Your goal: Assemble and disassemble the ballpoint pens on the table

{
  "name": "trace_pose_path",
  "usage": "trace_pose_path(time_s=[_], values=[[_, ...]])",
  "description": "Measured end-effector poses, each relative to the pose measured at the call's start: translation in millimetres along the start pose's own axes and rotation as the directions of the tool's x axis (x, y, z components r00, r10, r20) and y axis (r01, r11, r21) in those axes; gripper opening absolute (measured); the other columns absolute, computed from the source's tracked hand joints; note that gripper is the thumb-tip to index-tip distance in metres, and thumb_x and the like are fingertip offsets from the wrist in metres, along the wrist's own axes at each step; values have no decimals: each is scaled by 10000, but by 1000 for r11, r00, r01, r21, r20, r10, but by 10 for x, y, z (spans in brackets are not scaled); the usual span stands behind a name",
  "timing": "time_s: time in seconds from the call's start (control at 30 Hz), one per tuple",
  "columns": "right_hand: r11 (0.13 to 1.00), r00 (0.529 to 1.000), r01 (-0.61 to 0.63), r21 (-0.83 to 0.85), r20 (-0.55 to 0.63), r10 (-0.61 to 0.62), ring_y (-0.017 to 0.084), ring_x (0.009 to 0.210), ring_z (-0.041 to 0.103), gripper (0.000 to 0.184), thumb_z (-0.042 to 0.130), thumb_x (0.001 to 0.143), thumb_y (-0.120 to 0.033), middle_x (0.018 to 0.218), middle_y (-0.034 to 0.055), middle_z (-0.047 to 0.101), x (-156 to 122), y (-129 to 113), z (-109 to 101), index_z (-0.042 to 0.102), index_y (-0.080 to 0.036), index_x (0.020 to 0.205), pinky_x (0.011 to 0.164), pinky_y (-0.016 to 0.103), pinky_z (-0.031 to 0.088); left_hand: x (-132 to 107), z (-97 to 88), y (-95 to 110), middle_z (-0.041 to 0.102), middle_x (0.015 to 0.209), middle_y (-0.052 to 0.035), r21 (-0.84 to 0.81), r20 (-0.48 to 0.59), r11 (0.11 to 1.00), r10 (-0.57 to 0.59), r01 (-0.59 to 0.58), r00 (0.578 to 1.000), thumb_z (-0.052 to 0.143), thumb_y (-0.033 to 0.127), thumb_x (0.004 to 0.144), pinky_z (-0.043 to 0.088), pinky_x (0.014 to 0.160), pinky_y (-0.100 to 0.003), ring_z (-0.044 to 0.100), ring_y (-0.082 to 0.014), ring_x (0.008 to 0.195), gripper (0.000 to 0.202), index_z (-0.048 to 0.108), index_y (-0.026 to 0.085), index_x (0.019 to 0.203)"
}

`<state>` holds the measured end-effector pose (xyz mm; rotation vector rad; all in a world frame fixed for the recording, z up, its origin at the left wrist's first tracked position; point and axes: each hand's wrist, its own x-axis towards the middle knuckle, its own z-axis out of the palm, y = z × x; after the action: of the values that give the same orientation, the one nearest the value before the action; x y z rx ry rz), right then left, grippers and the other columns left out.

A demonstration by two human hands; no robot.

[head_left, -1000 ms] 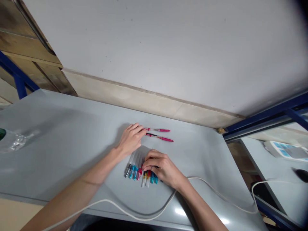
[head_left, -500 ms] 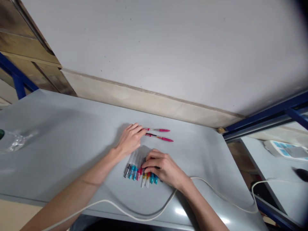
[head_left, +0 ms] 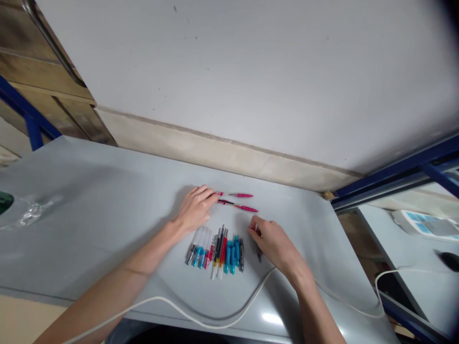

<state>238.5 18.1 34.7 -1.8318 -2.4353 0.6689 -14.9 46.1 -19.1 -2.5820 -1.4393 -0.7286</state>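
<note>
My left hand (head_left: 197, 206) rests on the table with curled fingers closed over the left ends of two pink pens, an upper pen (head_left: 242, 195) and a lower pen (head_left: 247, 208). To the right of the laid-out parts, my right hand (head_left: 274, 241) pinches a dark pen part (head_left: 258, 255), mostly covered by the fingers. Between the hands lie clear pen barrels (head_left: 202, 236) with coloured ends, small springs (head_left: 214, 240), black and red refills (head_left: 222, 246), turquoise grips (head_left: 232, 255) and a dark grey grip (head_left: 241, 255), side by side.
A white cable (head_left: 186, 316) runs across the grey table (head_left: 107, 200) near its front edge. A clear plastic bottle or wrapper (head_left: 27, 210) lies at the far left. The wall (head_left: 233, 86) rises behind; a blue frame (head_left: 387, 172) stands at the right.
My right hand has moved right, off the row of pen parts, uncovering the refills and grips, with a dark part between its fingers. My left hand stays in place.
</note>
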Motion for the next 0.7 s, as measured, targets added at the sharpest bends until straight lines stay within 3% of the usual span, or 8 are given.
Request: trace_pose_path(time_s=[0.2, 0.27, 0.37, 0.43, 0.53, 0.6, 0.7], values=[[989, 992, 63, 137, 102, -77, 144, 449, 484, 243, 490, 969, -182, 479, -25, 530, -42, -52, -38, 550, -214, 735, 521, 267, 282, 3, -3, 13, 649, 902, -52, -5, -2, 1000, -3, 3, 1000, 501, -55, 771, 440, 777, -352, 559, -231, 911, 346, 640, 175, 989], [980, 995, 78, 182, 53, -89, 141, 464, 486, 232, 480, 972, -202, 503, -22, 547, 3, -36, -26, 580, -208, 763, 529, 262, 302, 4, -13, 33, 648, 899, -49, -20, -12, 1000, -6, 6, 1000, 490, -65, 774, 444, 777, -347, 558, -224, 899, 346, 634, 172, 979], [944, 989, 106, 312, -134, -66, 139, 529, 509, 192, 521, 938, -231, 605, -2, 593, 123, 12, 40, 652, -187, 804, 552, 259, 345, -2, -24, 64, 634, 867, -49, -76, -36, 997, -10, 7, 999, 469, -54, 813, 460, 768, -338, 553, -209, 857, 297, 627, 164, 938], [814, 983, 156, 559, -172, -71, 135, 548, 534, 167, 579, 913, -281, 692, 9, 632, 204, 28, 108, 702, -169, 930, 552, 256, 398, -12, -16, 82, 630, 868, -55, -125, -54, 992, -3, -4, 999, 455, -45, 830, 476, 769, -334, 557, -205, 851, 290, 630, 159, 940], [479, 983, 182, 859, -177, -55, 170, 613, 633, 374, 739, 822, -396, 806, 44, 696, 275, -16, 222, 710, -156, 1107, 520, 263, 465, -27, 19, 115, 640, 900, -69, -196, -87, 979, 38, -55, 995, 434, -30, 860, 503, 792, -338, 579, -206, 878, 308, 641, 157, 991], [298, 982, 188, 936, -189, -24, 195, 682, 677, 406, 798, 776, -418, 840, 74, 729, 285, -79, 289, 736, -152, 1077, 528, 267, 495, -32, 40, 148, 646, 903, -72, -242, -110, 966, 70, -95, 991, 422, 0, 903, 516, 795, -337, 593, -203, 881, 298, 645, 158, 1020], [121, 979, 190, 974, -198, 54, 185, 705, 681, 332, 837, 750, -395, 841, 91, 747, 278, -146, 352, 773, -149, 964, 556, 259, 511, -34, 36, 198, 672, 925, -80, -280, -127, 950, 105, -137, 986, 410, 53, 961, 526, 801, -334, 621, -202, 897, 284, 641, 156, 1089]])
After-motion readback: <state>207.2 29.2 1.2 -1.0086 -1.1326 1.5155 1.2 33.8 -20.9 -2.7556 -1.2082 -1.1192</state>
